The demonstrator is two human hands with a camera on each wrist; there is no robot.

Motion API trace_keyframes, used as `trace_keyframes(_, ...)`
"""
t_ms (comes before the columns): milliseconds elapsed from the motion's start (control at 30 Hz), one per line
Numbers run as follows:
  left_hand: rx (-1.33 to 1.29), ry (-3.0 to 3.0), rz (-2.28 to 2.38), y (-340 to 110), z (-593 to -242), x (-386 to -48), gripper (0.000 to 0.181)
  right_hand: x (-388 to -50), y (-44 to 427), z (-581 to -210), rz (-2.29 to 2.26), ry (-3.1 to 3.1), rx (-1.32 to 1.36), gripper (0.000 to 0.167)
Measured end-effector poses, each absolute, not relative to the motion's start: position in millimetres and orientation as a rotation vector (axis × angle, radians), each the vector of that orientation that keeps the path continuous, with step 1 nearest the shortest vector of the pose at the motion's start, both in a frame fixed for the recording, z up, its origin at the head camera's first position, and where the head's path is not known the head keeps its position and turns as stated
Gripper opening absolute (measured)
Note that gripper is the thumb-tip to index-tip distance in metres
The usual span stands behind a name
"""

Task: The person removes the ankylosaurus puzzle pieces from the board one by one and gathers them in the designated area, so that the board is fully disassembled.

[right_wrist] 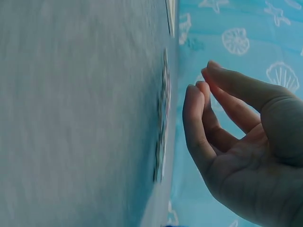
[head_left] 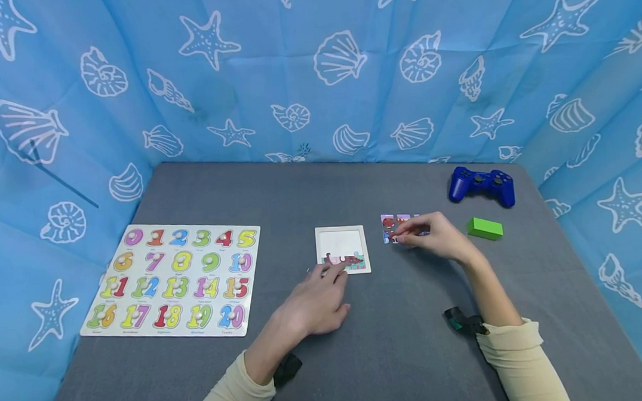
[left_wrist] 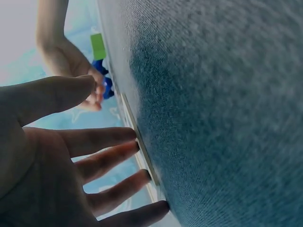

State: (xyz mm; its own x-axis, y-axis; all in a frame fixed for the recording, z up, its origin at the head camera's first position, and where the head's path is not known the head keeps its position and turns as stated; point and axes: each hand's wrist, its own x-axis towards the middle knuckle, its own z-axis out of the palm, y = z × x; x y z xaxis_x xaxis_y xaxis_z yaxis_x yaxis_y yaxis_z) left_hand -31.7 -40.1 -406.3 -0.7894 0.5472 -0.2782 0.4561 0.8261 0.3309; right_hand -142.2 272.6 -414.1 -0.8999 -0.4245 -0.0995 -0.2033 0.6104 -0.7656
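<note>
A small square puzzle tray (head_left: 341,228) with a pale rim has several joined pieces (head_left: 350,261) along its near edge. My left hand (head_left: 321,299) lies over the tray's near left side, its fingers extended; in the left wrist view the fingertips (left_wrist: 142,176) touch or nearly touch the tray's edge. Over a group of loose puzzle pieces (head_left: 389,221) right of the tray is my right hand (head_left: 432,234). Its fingers bend loosely with the thumb close to the index finger, and in the right wrist view nothing shows between them. Part of the loose group is hidden under that hand.
A number peg board (head_left: 171,279) lies at the left. Toward the right back are a blue game controller (head_left: 482,185) and a green block (head_left: 485,228). A blue shell-patterned curtain (head_left: 315,75) encloses the table's back and sides.
</note>
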Motion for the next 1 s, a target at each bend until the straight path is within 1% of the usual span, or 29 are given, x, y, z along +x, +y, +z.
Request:
trace_keyframes(300,0.698,2.583,0.286,-32,-404,-28,0.064,-143,235,-421,-1.298,2.385,-0.587,0.017)
trace_keyframes(667,0.728,2.585,0.205,-30,-403,-24,0.067,-146,187,-418,-1.217,2.275,-0.710,0.019)
trace_keyframes(1000,0.771,2.592,0.145,-31,-400,-22,0.069,-153,157,-423,-1.127,2.221,-0.783,0.017)
